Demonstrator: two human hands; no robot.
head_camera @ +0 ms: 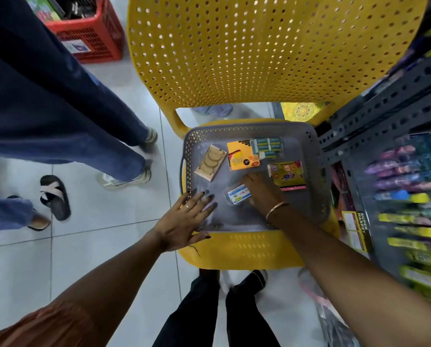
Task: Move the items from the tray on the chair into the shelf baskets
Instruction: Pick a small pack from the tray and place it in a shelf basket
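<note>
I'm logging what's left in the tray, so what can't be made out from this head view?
- Clear packet: right hand covers its right end; grip unclear.
- Shelf goods: motion-blurred, labels unreadable, no baskets distinguishable.
- Orange box: print too small.
- Tray: near-left corner under left hand.

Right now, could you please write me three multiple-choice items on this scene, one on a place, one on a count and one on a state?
1. Where does the grey perforated plastic tray rest?
A. floor
B. yellow perforated plastic chair
C. red crate

2. How many items lie in the tray?
A. two
B. five
C. nine

3. How is the left hand?
A. open, fingers spread
C. holding a box
B. fisted

Answers:
1 B, the tray sits on the chair seat.
2 B, a biscuit pack, orange box, eraser pack, yellow packet and small white-labelled packet.
3 A, it lies flat at the tray's corner, holding nothing.
</note>
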